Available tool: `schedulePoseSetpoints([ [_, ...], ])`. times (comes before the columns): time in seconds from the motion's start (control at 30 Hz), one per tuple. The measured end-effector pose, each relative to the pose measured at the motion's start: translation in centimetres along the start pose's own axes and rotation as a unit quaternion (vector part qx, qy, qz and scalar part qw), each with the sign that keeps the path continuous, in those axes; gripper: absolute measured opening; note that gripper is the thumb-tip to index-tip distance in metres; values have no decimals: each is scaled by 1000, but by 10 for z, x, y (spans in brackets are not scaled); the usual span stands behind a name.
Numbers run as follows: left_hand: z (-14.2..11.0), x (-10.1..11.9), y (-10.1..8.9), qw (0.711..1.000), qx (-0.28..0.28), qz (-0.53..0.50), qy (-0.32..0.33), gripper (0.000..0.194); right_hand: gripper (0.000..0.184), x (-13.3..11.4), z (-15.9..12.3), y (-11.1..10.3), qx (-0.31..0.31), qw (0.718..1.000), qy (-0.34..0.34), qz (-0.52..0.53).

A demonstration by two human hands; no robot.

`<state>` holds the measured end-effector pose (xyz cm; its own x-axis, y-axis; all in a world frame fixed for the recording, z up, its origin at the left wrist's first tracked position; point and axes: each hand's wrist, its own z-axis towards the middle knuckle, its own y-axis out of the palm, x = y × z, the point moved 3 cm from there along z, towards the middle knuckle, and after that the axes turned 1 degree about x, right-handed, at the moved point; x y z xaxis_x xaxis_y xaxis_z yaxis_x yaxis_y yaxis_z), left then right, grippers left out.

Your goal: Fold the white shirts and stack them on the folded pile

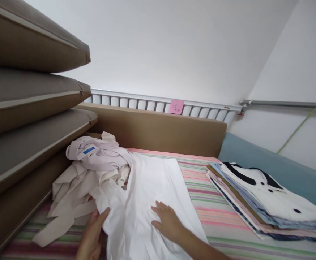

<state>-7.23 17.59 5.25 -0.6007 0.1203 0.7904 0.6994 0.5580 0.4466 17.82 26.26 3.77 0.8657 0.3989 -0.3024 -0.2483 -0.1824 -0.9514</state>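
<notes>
Palm down with its fingers fanned apart, the right hand (167, 220) rests on the white garment (158, 180), on the right half of its near part, and has hold of nothing. At the garment's left edge is the left hand (93, 233), part open, its thumb raised against the white cloth; its other fingers are mostly hidden, so whether it grips the fabric I cannot tell. The cloth therefore lies under the right hand, between the two hands, and runs on beyond them, fairly smooth on the right and rumpled on the left.

It is laid out on a striped sheet (220, 213), reaching from near the far edge down past the bottom of the view. Against its left side is a loose heap: a crumpled pale lilac garment (106, 159) with a blue label (89, 150) on top of cream garments (67, 193), one strip trailing towards the near left corner.

By the sheet's right edge, well apart from the white garment, is a folded clothes pile (290, 226), topped by a white polo shirt (272, 193) with a black collar and black buttons.

Stacked grey-brown cushions (35, 108) line the left edge, a tan panel (158, 130) the far edge, and a blue panel (258, 153) the right. Behind the tan panel stands a white radiator (141, 104) bearing a pink sticky note (176, 106).
</notes>
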Motion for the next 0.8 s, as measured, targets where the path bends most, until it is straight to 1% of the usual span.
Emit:
schedulePoseSetpoints([
  [0.03, 2, 1, 3, 1000, 1, 8, 13, 47, 45, -4, 14, -10, 15, 1000, 3, 16],
  [0.1, 7, -1, 8, 1000, 11, 14, 22, 48, 40, -18, 53, -32, 62, 996, 25, 64],
  [0.13, 10, -3, 10, 1000, 15, 11, 22, 50, 39, -26, 76, -40, 71, 992, 54, 89],
  [0.2, 15, -10, 14, 1000, 16, -1, 21, 54, 42, -43, 123, -47, 73, 984, 115, 115],
  [0.27, 15, -15, 19, 1000, -1, -11, 27, 62, 48, -61, 166, -45, 71, 979, 147, 121],
  [0.33, 13, -16, 25, 999, -22, -20, 36, 70, 51, -75, 198, -36, 69, 976, 166, 119],
  [0.4, 7, -16, 33, 998, -45, -21, 37, 78, 49, -83, 216, -26, 69, 973, 191, 113],
  [0.47, 0, -18, 44, 997, -76, -12, 29, 83, 42, -83, 224, -21, 77, 969, 211, 105],
  [0.53, -8, -25, 58, 993, -119, 4, 17, 85, 32, -75, 226, -23, 89, 966, 219, 100],
  [0.6, -16, -37, 76, 985, -173, 20, -3, 88, 25, -56, 224, -32, 103, 966, 216, 97],
  [0.7, -30, -63, 105, 966, -247, 54, -52, 93, 25, -14, 216, -50, 127, 966, 206, 93],
  [0.8, -39, -91, 132, 945, -299, 98, -96, 95, 25, 31, 204, -59, 137, 964, 211, 83],
])
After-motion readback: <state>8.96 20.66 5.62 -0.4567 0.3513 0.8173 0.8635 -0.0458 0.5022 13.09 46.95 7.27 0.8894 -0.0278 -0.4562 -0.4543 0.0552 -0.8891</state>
